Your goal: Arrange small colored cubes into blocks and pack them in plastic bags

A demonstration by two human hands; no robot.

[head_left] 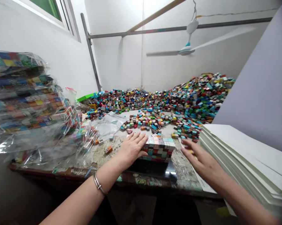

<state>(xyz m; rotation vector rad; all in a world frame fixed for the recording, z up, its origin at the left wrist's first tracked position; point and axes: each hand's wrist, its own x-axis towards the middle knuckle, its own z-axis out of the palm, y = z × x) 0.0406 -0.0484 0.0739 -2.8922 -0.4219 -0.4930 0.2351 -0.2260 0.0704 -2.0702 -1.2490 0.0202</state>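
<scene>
A rectangular block of many small coloured cubes (160,149) stands on a shiny black tray (155,170) near the table's front edge. Flat against the block's left end and top lies my left hand (131,148), fingers stretched out, with a metal bracelet on the wrist. To the right of the block, apart from it, my right hand (198,156) hovers with its fingers spread and nothing in them. Part of the block's left side is hidden by my left hand.
Loose cubes (150,120) cover the table's middle, with a large heap (201,93) behind. Plastic-wrapped stacks of cubes (26,100) rise at left, beside a clear bag (110,125). White sheets (244,150) are piled at right. A fan (186,50) hangs above.
</scene>
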